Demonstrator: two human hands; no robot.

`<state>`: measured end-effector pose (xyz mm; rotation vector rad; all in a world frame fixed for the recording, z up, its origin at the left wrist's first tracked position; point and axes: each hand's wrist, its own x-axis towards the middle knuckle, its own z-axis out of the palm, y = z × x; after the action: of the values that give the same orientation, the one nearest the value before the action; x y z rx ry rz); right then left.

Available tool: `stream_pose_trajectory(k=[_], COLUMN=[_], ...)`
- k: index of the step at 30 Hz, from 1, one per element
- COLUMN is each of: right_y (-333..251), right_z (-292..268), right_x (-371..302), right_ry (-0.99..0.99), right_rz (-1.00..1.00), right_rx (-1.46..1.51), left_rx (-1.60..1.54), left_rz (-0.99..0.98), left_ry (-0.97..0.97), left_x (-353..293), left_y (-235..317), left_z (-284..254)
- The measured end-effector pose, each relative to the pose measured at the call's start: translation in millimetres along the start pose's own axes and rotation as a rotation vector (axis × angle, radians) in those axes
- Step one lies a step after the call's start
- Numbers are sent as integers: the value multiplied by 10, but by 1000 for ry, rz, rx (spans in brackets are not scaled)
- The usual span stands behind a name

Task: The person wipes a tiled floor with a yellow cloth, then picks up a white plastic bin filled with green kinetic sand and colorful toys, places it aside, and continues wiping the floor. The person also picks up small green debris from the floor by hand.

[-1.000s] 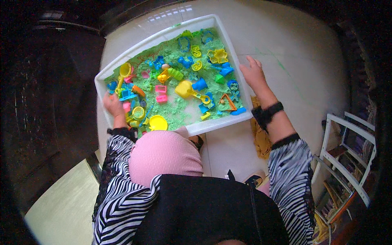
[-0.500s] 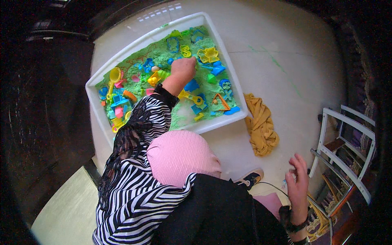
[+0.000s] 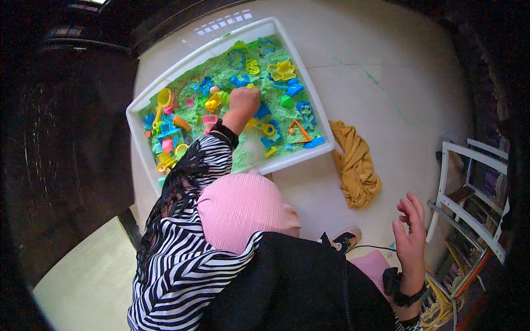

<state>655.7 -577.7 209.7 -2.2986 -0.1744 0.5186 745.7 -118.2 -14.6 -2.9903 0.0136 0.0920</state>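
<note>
A white tray (image 3: 323, 149) of green play sand (image 3: 193, 80) sits on the floor before me, strewn with plastic moulds and toys. Over the middle of the sand my left hand (image 3: 244, 103) is closed in a fist. Its fingertips are hidden, so whatever it holds cannot be made out; a bit of yellow shows just beyond it. Close by are a blue mould (image 3: 240, 81), a yellow tool with a ringed end (image 3: 268, 129) and a small yellow duck-like toy (image 3: 212, 103). My right hand (image 3: 409, 231) hovers off to the right, fingers apart, holding nothing.
A yellow scoop (image 3: 164, 99) lies at the tray's left, an orange triangle (image 3: 299, 132) at its right. Crumpled mustard cloth (image 3: 356, 165) lies beside the tray. A metal-framed chair (image 3: 469, 157) stands at right. My pink-covered knee (image 3: 243, 212) is between me and the tray.
My left hand has drawn slightly nearer to me, uncovering the blue mould and a bit of yellow beyond it. My right hand has shifted a little to the right, still with fingers apart.
</note>
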Motion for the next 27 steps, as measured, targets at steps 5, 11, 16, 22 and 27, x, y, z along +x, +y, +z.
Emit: stream_pose_trajectory(k=[5,11,16,22,27], right_y=[22,-25,-96,-122,-160], right_z=[-17,-6,15,56,83], right_x=[39,50,76,92,110], right_ry=[-67,-79,-86,-96,-109], right_rz=[-48,-28,-30,-32,-44], right_rx=[-18,-27,-22,-11,-26], left_rx=[-667,-1876,-2213,-2233,-2167], left_rz=[-377,-770,-852,-794,-832], left_ry=[140,-176,-192,-198,-196], left_x=[-401,-527,-510,-514,-551], left_y=[20,10,91,100,99], left_z=[33,-93,-109,-95,-111])
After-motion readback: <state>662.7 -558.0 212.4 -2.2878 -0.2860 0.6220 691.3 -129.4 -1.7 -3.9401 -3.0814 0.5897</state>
